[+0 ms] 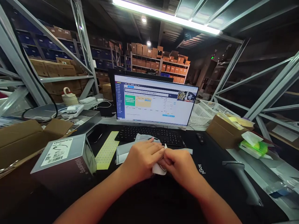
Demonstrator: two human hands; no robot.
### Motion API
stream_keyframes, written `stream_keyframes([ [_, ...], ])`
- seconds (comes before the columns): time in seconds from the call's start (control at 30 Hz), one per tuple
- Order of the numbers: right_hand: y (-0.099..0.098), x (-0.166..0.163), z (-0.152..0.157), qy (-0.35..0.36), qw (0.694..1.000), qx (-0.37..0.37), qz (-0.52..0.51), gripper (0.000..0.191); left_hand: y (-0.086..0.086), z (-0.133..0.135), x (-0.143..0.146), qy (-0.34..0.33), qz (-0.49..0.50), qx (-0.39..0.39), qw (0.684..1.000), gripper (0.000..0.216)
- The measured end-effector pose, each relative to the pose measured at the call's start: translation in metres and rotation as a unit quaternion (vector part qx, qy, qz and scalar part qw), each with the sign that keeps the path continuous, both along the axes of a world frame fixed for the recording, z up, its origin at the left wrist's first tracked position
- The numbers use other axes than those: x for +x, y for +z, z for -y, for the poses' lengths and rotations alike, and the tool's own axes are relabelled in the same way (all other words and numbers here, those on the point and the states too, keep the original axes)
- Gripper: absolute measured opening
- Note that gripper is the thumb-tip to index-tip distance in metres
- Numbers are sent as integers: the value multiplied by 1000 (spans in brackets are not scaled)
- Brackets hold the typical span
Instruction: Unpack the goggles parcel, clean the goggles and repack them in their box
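Observation:
My left hand point(142, 157) and my right hand point(179, 165) meet over the black desk mat point(210, 174), just in front of the black keyboard point(149, 135). Both are closed on a small white cloth or paper piece point(158, 169) pinched between them. What it wraps, if anything, is hidden by my fingers. A clear plastic bag point(123, 152) lies under my left hand. A silver and dark box point(64, 163) with a white label stands to the left. A yellow dotted sheet point(106, 151) lies between that box and the bag.
A lit monitor point(155, 99) stands behind the keyboard. An open cardboard box point(25, 137) sits at the left, another point(224, 130) at the right beside a green pack of tissues point(253, 144). A grey handheld scanner point(243, 180) lies at the right. Metal shelving surrounds the desk.

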State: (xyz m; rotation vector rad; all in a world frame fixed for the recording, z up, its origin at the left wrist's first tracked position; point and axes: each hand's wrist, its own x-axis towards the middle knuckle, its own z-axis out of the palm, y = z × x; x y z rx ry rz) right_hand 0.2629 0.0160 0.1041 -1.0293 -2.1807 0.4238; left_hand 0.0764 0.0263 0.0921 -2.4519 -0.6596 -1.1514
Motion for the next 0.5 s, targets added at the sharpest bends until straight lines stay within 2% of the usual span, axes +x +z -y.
stream_keyframes([
  [0.1, 14, 30, -11, 137, 982, -130, 1, 47, 5, 1, -4, -14, 37, -58, 998, 21],
  [0.17, 23, 50, -17, 207, 965, -161, 14, 51, 9, 2, -7, -18, 74, -81, 994, 27],
  [0.23, 26, 58, -18, 222, 961, -165, 17, 53, 11, 2, -9, -20, 97, -92, 991, 28],
  [0.33, 20, 43, -9, 146, 978, -146, -10, 51, 9, 1, -8, -6, 93, -84, 992, 24],
  [0.43, 7, 13, 2, 19, 998, -65, -21, 47, 3, -2, -4, -10, 65, -64, 996, 16],
  [0.5, 3, 3, 2, -15, 999, -38, -13, 46, -1, -2, -1, -18, 41, -61, 997, 13],
])
